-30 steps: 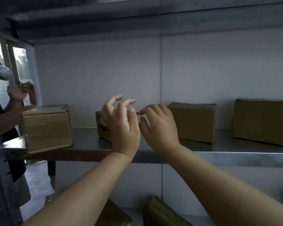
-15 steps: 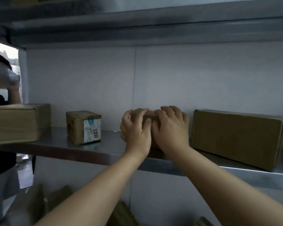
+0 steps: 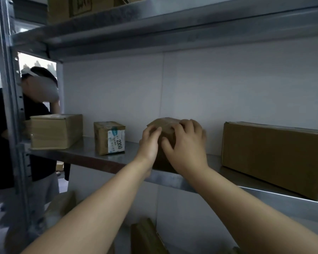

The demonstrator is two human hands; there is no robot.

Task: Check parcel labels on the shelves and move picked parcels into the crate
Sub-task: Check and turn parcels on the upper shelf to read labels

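A brown cardboard parcel sits on the metal shelf at the middle of the view. My left hand grips its left side and my right hand grips its top and front, fingers curled over the edges. Most of the parcel is hidden behind my hands and it looks tilted toward me. To its left stands a small cube parcel with a white label reading 2350. No crate is in view.
A wide parcel lies at the shelf's left end and a long box at the right. More boxes lie on the lower shelf. Another person stands behind the upright post at left.
My hands moved from the labelled small parcel to the one on its right and closed round it. That parcel has since tipped toward me. The view has shifted right and closer.
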